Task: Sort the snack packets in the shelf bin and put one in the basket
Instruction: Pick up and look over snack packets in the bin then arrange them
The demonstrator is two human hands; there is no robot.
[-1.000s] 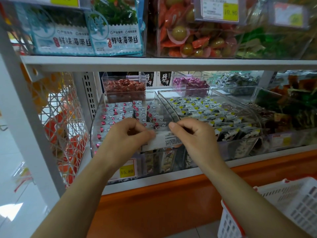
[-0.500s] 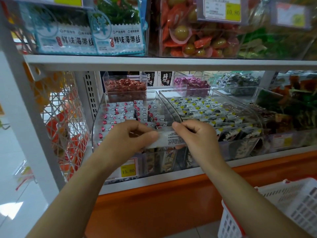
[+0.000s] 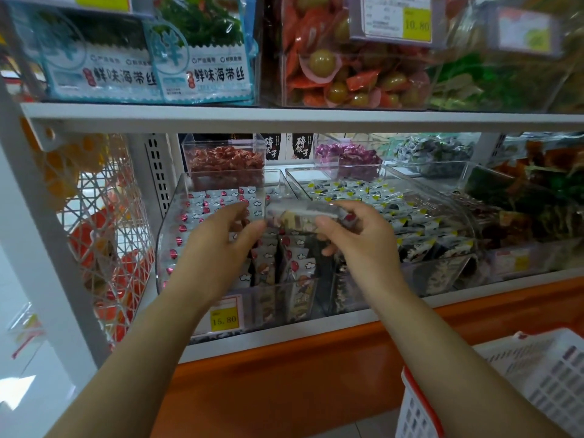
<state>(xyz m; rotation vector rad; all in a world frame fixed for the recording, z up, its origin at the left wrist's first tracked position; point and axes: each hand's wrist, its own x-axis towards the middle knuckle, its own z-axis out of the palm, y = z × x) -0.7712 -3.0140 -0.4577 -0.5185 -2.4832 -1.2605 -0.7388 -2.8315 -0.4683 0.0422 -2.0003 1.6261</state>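
Your left hand [image 3: 218, 248] has released: fingers apart and loose, just beside the snack packet [image 3: 297, 218]. Your right hand [image 3: 357, 245] alone pinches it, thumb under, above the shelf bin [image 3: 167, 241]. The pick looks done. The basket [image 3: 543, 374], near right, is likely next.

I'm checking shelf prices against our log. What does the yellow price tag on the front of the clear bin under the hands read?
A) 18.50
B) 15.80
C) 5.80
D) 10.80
B: the yellow price tag on the front of the clear bin of cloud-printed packets reads 15.80. The 10.80 tag hangs on the shelf above.
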